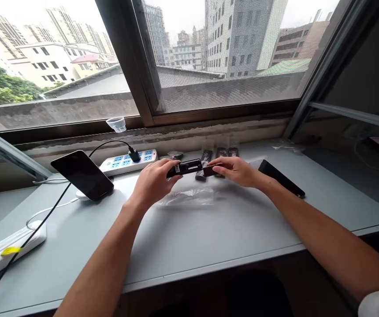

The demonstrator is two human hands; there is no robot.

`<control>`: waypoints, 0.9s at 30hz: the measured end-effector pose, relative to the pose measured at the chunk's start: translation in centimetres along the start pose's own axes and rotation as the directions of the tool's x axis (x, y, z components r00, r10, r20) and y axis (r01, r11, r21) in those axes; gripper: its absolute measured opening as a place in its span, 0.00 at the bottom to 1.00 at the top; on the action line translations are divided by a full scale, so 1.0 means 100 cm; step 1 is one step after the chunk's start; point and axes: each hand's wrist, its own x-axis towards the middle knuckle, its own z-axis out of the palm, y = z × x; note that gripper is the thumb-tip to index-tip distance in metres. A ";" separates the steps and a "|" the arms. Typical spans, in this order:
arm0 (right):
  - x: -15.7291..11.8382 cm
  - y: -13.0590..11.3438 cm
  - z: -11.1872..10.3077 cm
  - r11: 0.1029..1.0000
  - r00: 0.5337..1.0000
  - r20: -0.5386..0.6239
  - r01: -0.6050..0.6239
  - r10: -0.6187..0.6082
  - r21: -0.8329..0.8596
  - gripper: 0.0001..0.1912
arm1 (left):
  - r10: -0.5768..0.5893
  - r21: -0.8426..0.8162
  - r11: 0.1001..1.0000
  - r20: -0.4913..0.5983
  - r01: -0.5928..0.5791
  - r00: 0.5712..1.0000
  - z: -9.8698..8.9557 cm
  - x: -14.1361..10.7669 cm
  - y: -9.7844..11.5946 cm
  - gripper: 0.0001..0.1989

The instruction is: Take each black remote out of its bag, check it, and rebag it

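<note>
Above the middle of the desk, my left hand (154,180) is closed on a slim black rectangular device (189,167) with a long slot and a small white label near my thumb. My right hand (234,171) pinches a thin dark flat piece (211,170) between thumb and fingers. The piece's left end meets the device's right end; whether it goes inside I cannot tell. Below them a clear plastic bag (189,198) lies flat on the grey desk (216,237). Behind my hands are several small dark items in clear bags (233,150), partly hidden.
To the left, a black-screened tablet or phone (82,176) leans on a stand. Behind it is a white power strip (112,165) with a black plug (134,155). A clear cup (117,124) stands by the window. Cables cross the left side. A long black object (282,179) lies right.
</note>
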 end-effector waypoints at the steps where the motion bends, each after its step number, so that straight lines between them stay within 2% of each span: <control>1: 0.000 0.000 0.001 0.999 1.000 0.014 -0.018 0.017 0.049 0.24 | 0.020 -0.007 1.000 -0.003 -0.020 1.000 0.001 0.000 0.001 0.21; 3: 0.001 -0.001 0.004 0.993 0.999 -0.010 -0.045 0.046 0.107 0.26 | 0.069 -0.022 0.997 -0.008 -0.069 0.998 0.005 0.000 0.005 0.20; 7: 0.001 -0.006 0.011 0.993 0.997 -0.054 -0.053 0.059 0.103 0.27 | 0.159 -0.056 0.985 -0.038 -0.161 0.986 0.010 0.001 0.019 0.20; 10: 0.001 -0.009 0.018 0.990 0.996 -0.058 -0.053 0.061 0.135 0.24 | 0.202 -0.080 0.975 -0.057 -0.206 0.978 0.011 0.001 0.028 0.19; 14: 0.000 -0.012 0.022 0.968 0.985 -0.077 -0.136 0.155 0.210 0.19 | 0.253 -0.113 0.959 -0.072 -0.260 0.965 0.012 0.000 0.033 0.19; 17: -0.002 -0.014 0.021 0.958 0.983 -0.024 -0.171 0.181 0.228 0.18 | 0.288 -0.111 0.949 -0.067 -0.294 0.955 0.013 0.000 0.033 0.20; 21: -0.003 -0.021 0.021 0.945 0.987 0.141 -0.113 0.073 0.306 0.15 | 0.351 -0.106 0.931 -0.019 -0.351 0.936 0.011 0.003 0.040 0.21; 23: -0.002 -0.022 0.019 0.922 0.980 0.195 -0.109 0.038 0.371 0.18 | 0.373 -0.078 0.923 -0.050 -0.376 0.927 0.008 0.004 0.047 0.21; 25: 0.000 -0.020 0.013 0.901 0.985 0.140 -0.148 0.098 0.407 0.19 | 0.322 -0.059 0.941 -0.150 -0.333 0.935 0.004 0.004 0.052 0.23; 27: 0.002 -0.015 0.004 0.882 0.974 0.009 -0.210 0.227 0.423 0.20 | 0.234 -0.109 0.960 -0.186 -0.256 0.954 -0.001 0.003 0.053 0.29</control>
